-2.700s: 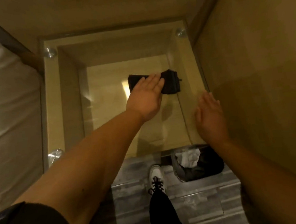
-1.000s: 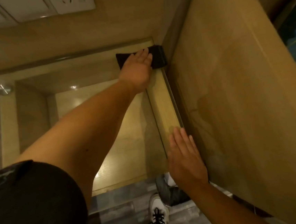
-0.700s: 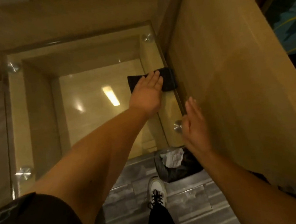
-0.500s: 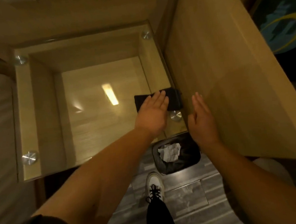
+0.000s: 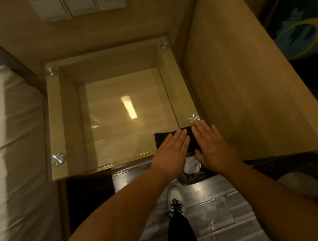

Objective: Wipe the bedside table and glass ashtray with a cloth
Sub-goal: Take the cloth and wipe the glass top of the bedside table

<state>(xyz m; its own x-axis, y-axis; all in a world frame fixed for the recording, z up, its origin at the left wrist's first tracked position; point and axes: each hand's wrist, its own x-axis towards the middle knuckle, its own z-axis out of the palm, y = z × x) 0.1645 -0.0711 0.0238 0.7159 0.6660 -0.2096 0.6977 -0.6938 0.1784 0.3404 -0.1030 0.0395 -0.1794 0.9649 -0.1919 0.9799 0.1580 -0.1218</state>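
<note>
Nearest to me, floor: my white shoe (image 5: 175, 197) is standing on grey tiles, with a lined waste bin (image 5: 191, 172) just beyond it, under my wrists.
Left hand (image 5: 171, 151): I am laying it flat, fingers stretched out and together, pressing down on the left part of the cloth; nothing is being pinched.
Right hand (image 5: 212, 144): I am spreading it flat too, fingers uncurled, resting on the cloth's right end beside the wooden side panel (image 5: 248, 84).
Cloth (image 5: 190, 141): it is lying dark and folded at the near right corner of the table, its near end reaching over the table's front edge, just short of the near right metal stud (image 5: 194, 119).
Handling of the cloth: I am judging it soft, light and limp, so it is likely sliding easily on glass; a pinch along its long near edge, or flat palm pressure, looks like the best hold.
Bedside table (image 5: 108, 165): its glass top is shining, reflecting a ceiling light; I am judging it hard, slick and breakable, so I am keeping pressure even.
Ashtray: I am not seeing one anywhere on the table.
Left side: the bed (image 5: 10, 134) is sitting against the table.
Far wall: a socket plate (image 5: 77, 3) is showing above the table.
</note>
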